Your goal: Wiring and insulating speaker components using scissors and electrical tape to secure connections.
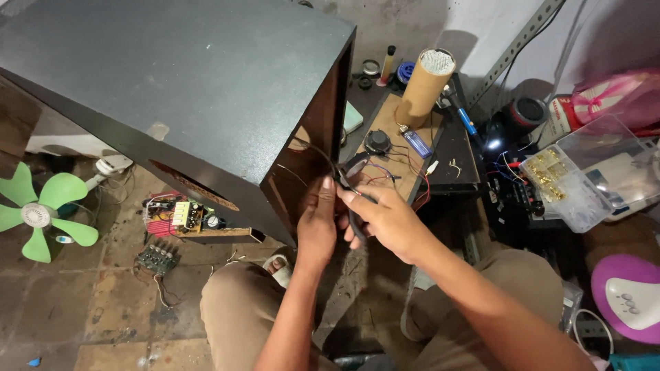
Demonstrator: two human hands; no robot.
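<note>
both hands (pixel 357 216) on pliers (pixel 354 180), wire (pixel 323 156)

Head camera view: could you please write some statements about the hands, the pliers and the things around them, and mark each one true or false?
1. The right hand holds black-handled pliers. True.
2. The left hand rests on the green fan. False: it is at the open edge of the big black speaker cabinet, next to the right hand; the fan stands apart on the floor.
3. A thin dark wire runs from inside the cabinet towards the pliers. True.
4. The cardboard tube lies inside the cabinet. False: it stands on the wooden board beside the cabinet.
5. A circuit board lies on the floor under the cabinet's edge. True.
</note>
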